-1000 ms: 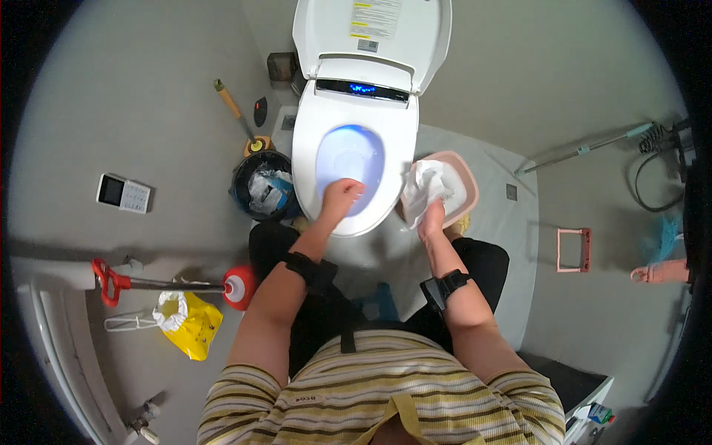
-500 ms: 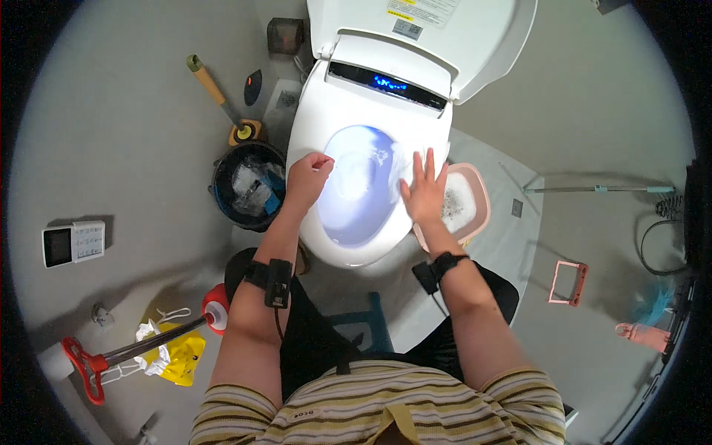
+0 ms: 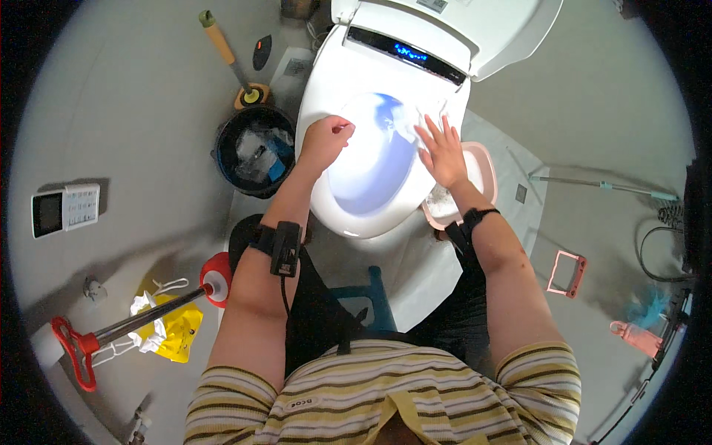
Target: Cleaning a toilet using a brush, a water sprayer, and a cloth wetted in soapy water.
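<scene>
A white toilet [image 3: 326,81] stands in front of me, its lid raised and its bowl lit bluish. My left hand [image 3: 326,144] is over the left side of the seat, fingers curled in. Whatever its fingertips may hold is too small to make out. Over the right side of the seat is my right hand [image 3: 447,157], palm down with its fingers stretched and spread. Faint white wrinkles show by those fingertips, perhaps a thin sheet; the white seat makes it hard to tell.
A black bin [image 3: 222,167] with plastic waste stands left of the toilet, a pink basket [image 3: 486,167] right of it. A wooden-handled brush [image 3: 215,37], red plunger [image 3: 216,278], yellow bag [image 3: 179,334], wall remote [image 3: 67,210] and teal stool [image 3: 380,300] are around.
The view has shifted, so the toilet sits higher and slightly right. My right hand stays spread over the right side of the seat, and my left hand remains curled at the left.
</scene>
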The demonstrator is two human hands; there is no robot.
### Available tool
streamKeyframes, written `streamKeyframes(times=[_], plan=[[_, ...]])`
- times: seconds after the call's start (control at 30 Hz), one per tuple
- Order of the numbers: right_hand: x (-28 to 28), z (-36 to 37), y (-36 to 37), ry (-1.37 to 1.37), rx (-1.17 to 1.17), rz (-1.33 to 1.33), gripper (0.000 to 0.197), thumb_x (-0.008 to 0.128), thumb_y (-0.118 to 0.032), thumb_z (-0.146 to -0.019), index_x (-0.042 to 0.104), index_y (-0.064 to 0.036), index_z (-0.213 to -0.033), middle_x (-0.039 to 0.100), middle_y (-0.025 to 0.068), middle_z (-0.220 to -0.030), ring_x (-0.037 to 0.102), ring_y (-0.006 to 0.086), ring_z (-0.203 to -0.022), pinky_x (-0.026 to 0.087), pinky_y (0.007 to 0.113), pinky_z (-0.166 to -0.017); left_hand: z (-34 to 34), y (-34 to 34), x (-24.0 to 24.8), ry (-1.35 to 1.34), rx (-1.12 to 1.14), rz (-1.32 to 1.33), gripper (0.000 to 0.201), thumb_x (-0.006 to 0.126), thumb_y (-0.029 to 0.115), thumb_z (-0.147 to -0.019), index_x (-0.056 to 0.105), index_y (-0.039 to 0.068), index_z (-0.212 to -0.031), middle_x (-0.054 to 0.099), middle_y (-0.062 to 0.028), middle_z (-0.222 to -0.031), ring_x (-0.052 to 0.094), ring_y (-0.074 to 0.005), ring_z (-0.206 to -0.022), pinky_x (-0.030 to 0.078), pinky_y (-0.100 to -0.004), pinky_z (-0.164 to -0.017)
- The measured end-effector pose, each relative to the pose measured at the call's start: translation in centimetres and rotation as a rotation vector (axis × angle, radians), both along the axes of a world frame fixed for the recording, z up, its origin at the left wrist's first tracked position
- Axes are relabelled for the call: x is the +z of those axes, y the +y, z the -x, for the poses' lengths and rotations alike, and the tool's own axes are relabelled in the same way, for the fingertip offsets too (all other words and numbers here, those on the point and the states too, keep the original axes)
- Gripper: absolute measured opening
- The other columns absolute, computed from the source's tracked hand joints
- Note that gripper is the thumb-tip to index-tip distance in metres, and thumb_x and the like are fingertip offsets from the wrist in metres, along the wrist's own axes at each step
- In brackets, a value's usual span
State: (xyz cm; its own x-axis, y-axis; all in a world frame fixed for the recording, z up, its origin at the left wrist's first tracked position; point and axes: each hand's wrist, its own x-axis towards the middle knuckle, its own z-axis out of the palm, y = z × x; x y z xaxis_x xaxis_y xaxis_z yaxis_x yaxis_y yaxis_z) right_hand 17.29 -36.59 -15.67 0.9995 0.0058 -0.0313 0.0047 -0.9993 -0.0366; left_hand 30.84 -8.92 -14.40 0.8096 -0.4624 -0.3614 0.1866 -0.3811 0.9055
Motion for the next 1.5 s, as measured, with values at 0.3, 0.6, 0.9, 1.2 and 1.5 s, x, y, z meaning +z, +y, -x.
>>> streamKeyframes(times=[0.3, 0.6, 0.9, 1.2, 1.5], plan=[[-0.5, 11.0, 14.3, 0.133, 0.194, -0.171, 0.048, 0.057, -0.027, -0.089, 0.048, -0.0223, -0.136, 0.047, 0.0043, -0.139, 0.029, 0.0330, -0.139, 0.025, 0.053, -0.113, -0.3, 4.2, -0.1, -0.078, 0.073, -0.048, 0.027, 0.063, 0.025, -0.089, 0.067, 0.002, -0.102, 0.069, -0.0057, -0.089, 0.066, -0.0136, -0.077, 0.052, -0.0267, -0.064], [-0.1, 8.8, 24.5, 0.020, 0.318, -0.116, 0.065, 0.067, -0.028, -0.084, 0.043, -0.0134, -0.142, 0.034, 0.0125, -0.147, 0.027, 0.0368, -0.140, 0.024, 0.050, -0.114, -0.7, 5.8, 1.4, -0.079, 0.205, 0.074, 0.028, 0.065, 0.025, -0.086, 0.069, 0.000, -0.097, 0.070, -0.0111, -0.082, 0.067, -0.0201, -0.074, 0.052, -0.0330, -0.069], [-1.7, -5.5, 25.6, 0.161, 0.392, -0.343, 0.034, 0.052, -0.026, -0.089, 0.065, -0.0091, -0.116, 0.058, 0.0030, -0.125, 0.036, 0.0260, -0.134, 0.019, 0.046, -0.117, -2.0, 6.4, 0.3, -0.040, 0.287, 0.119, 0.022, 0.063, 0.020, -0.088, 0.068, 0.001, -0.099, 0.069, -0.0084, -0.087, 0.066, -0.0169, -0.076, 0.052, -0.0293, -0.068], [-2.4, -17.9, 20.0, -0.121, 0.406, -0.240, 0.035, 0.052, -0.028, -0.086, 0.064, -0.0162, -0.116, 0.055, 0.0045, -0.131, 0.032, 0.0271, -0.139, 0.020, 0.046, -0.117, -3.0, 5.2, -1.3, -0.099, 0.348, 0.178, 0.016, 0.064, 0.016, -0.089, 0.067, 0.004, -0.099, 0.067, -0.0028, -0.088, 0.063, -0.0108, -0.072, 0.051, -0.0237, -0.061], [-1.6, -25.8, 14.4, -0.435, 0.093, -0.054, 0.058, 0.048, -0.033, -0.093, 0.037, -0.0159, -0.147, 0.033, 0.0045, -0.154, 0.022, 0.0277, -0.145, 0.023, 0.043, -0.116, -3.5, 4.9, -0.5, -0.013, 0.429, 0.174, 0.016, 0.064, 0.016, -0.084, 0.069, 0.002, -0.090, 0.069, -0.0107, -0.079, 0.065, -0.0207, -0.074, 0.050, -0.0324, -0.070]])
